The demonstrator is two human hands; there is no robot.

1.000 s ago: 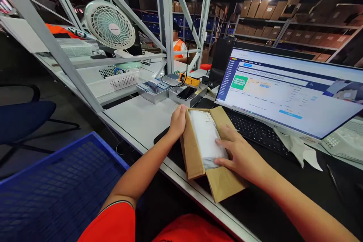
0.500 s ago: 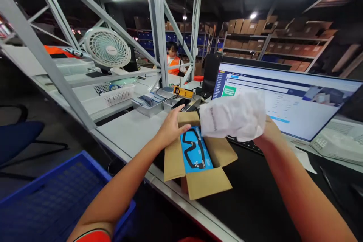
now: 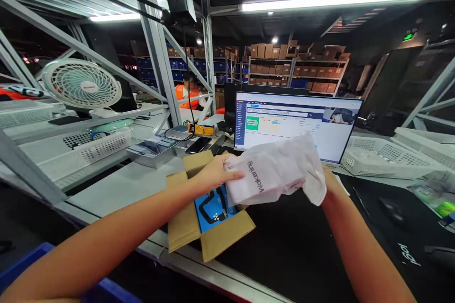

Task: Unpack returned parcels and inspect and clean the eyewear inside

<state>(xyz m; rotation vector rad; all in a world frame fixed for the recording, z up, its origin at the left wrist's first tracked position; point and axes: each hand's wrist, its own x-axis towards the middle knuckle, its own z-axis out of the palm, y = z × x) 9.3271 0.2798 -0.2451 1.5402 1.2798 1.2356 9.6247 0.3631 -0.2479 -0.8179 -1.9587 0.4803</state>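
A white translucent bag (image 3: 273, 170) printed "Wakening" is held up above the desk, with a boxy shape inside it. My left hand (image 3: 216, 173) pinches its left end, thumb across the front. At its right end my right hand (image 3: 329, 182) grips the bag, most of the fingers hidden behind it. Below the bag an open cardboard box (image 3: 227, 236) stands with its flaps folded out. Inside lies a blue package (image 3: 209, 215) with a black printed outline, partly covered by my left hand and the bag.
Behind the bag stands a monitor (image 3: 284, 116). A black mouse (image 3: 391, 210) lies on the dark desk mat (image 3: 295, 246) at right, near a white basket (image 3: 384, 163). At left are a fan (image 3: 85, 84), a metal tray (image 3: 152, 156) and a blue crate (image 3: 31, 262). A person in an orange vest (image 3: 186, 97) is beyond the frame.
My left hand has left the cardboard box's edge and taken hold of the bag's left end. The bag is now stretched between both hands. The view has turned to the right.
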